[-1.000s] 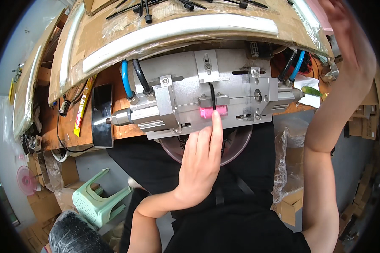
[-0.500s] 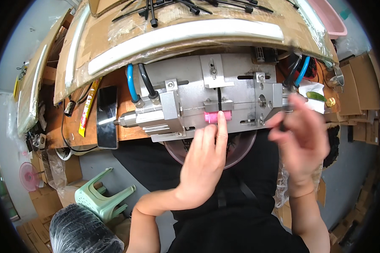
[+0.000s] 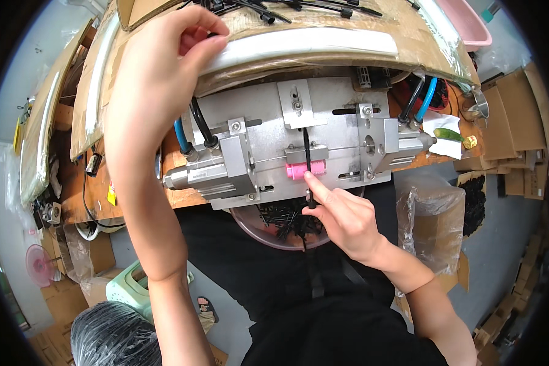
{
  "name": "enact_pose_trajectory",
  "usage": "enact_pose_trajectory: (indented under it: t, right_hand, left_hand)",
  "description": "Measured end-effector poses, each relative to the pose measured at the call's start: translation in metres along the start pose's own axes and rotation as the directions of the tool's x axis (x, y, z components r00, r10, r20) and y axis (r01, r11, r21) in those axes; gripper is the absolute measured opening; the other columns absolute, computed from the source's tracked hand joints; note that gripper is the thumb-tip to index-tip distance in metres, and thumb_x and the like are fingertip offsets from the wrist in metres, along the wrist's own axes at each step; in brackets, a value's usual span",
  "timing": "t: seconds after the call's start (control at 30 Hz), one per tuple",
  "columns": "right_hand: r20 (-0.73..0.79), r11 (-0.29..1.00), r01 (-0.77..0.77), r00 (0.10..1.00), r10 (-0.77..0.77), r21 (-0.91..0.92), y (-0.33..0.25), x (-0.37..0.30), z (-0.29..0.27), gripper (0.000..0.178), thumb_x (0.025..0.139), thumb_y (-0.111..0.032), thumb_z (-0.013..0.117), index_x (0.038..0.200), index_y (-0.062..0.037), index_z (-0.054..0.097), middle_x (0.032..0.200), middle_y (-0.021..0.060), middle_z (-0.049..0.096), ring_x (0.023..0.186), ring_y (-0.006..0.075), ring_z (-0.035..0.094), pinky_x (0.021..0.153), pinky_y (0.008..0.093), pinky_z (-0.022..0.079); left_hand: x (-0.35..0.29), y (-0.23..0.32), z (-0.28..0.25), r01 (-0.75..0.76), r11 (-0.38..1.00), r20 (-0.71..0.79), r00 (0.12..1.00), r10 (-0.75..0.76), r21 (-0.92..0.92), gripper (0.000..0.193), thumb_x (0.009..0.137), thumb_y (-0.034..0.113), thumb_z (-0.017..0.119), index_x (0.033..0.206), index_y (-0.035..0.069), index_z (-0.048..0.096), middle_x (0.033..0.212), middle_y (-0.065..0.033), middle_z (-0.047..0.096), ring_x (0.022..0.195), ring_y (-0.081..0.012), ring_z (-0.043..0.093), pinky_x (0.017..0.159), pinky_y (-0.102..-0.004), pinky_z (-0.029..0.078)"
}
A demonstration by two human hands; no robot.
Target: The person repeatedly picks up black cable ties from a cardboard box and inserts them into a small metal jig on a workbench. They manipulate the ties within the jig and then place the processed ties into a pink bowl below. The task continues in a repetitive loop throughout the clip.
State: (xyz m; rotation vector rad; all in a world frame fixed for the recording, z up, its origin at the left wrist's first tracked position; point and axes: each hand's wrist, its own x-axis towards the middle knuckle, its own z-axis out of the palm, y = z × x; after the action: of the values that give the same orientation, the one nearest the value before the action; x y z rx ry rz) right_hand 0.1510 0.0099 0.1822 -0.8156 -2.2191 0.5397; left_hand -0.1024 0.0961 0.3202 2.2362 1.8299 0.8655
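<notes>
My right hand (image 3: 341,219) holds a thin black cable tie (image 3: 306,146) that runs upright across a pink block (image 3: 296,172) on a metal jig plate (image 3: 341,128). Its index fingertip presses just below the pink block. My left hand (image 3: 165,61) is raised to the cardboard shelf (image 3: 409,36) above the jig, fingers curled together by a white strip (image 3: 323,43), close to loose black ties (image 3: 299,7). Whether those fingers hold anything is hidden. A clear bowl (image 3: 259,229) of black ties sits under the jig, at my lap.
Pneumatic cylinders (image 3: 207,174) (image 3: 402,149) with blue and black hoses flank the jig. A pink basin (image 3: 470,24) stands at the upper right, a plastic-wrapped carton (image 3: 427,219) to my right, a green stool (image 3: 125,287) and cartons on the floor to my left.
My left hand left the pink block and rose to the cardboard shelf at the upper left. My right hand came down from the upper right to the pink block with a black tie.
</notes>
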Motion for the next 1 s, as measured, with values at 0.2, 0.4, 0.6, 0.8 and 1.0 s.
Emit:
enact_pose_trajectory:
  t: [0.2, 0.4, 0.6, 0.8, 1.0]
  right_hand:
    - [0.035, 0.993, -0.114, 0.993, 0.113, 0.008, -0.012, 0.016, -0.045, 0.070, 0.070, -0.016, 0.082, 0.132, 0.0018, 0.054, 0.091, 0.0137, 0.070, 0.074, 0.0223, 0.068, 0.060, 0.0309, 0.053]
    - [-0.126, 0.962, -0.251, 0.956, 0.263, 0.103, -0.005, 0.013, -0.057, 0.057, 0.073, -0.013, 0.082, 0.125, -0.0016, 0.062, 0.086, 0.0104, 0.072, 0.054, 0.0067, 0.050, 0.049, 0.0208, 0.042]
    - [-0.091, 0.947, -0.295, 0.947, 0.307, 0.126, -0.007, 0.013, -0.067, 0.052, 0.085, -0.020, 0.074, 0.127, 0.0052, 0.058, 0.090, 0.0128, 0.072, 0.066, 0.0063, 0.059, 0.058, 0.0181, 0.046]
    - [-0.194, 0.961, -0.222, 0.948, 0.252, 0.166, -0.002, 0.013, -0.060, 0.054, 0.073, -0.010, 0.082, 0.123, 0.0009, 0.063, 0.085, 0.0080, 0.072, 0.051, 0.0035, 0.048, 0.045, 0.0188, 0.035]
    - [-0.110, 0.906, -0.264, 0.943, 0.315, 0.330, -0.006, 0.010, -0.058, 0.040, 0.083, -0.006, 0.074, 0.120, 0.0022, 0.063, 0.088, 0.0096, 0.072, 0.060, 0.0049, 0.057, 0.051, 0.0191, 0.045]
  left_hand:
    - [-0.105, 0.068, 0.043, 0.014, 0.996, -0.282, 0.959, 0.010, 0.084, 0.046, 0.073, -0.007, 0.070, 0.118, 0.002, 0.063, 0.084, -0.0054, 0.057, 0.078, -0.0157, 0.054, 0.073, -0.0287, 0.046]
    - [-0.160, 0.093, 0.114, -0.031, 0.978, 0.016, 0.999, 0.029, 0.208, 0.066, 0.075, -0.002, 0.060, 0.138, -0.010, 0.042, 0.094, -0.0097, 0.050, 0.083, -0.0203, 0.052, 0.076, -0.0296, 0.047]
    - [-0.151, 0.094, 0.123, 0.068, 0.994, 0.081, 0.994, -0.075, 0.087, 0.070, 0.076, -0.007, 0.063, 0.142, -0.006, 0.039, 0.100, -0.0109, 0.051, 0.089, -0.0253, 0.051, 0.081, -0.0364, 0.045]
    - [-0.148, 0.091, 0.122, -0.013, 0.987, 0.060, 0.998, 0.004, 0.158, 0.068, 0.077, -0.003, 0.059, 0.140, -0.012, 0.036, 0.094, -0.0097, 0.049, 0.084, -0.0212, 0.051, 0.078, -0.0300, 0.048]
    - [-0.156, 0.096, 0.108, -0.049, 0.999, -0.023, 0.999, 0.048, -0.002, 0.062, 0.071, -0.006, 0.064, 0.131, -0.012, 0.049, 0.095, -0.0116, 0.054, 0.083, -0.0217, 0.055, 0.076, -0.0315, 0.048]
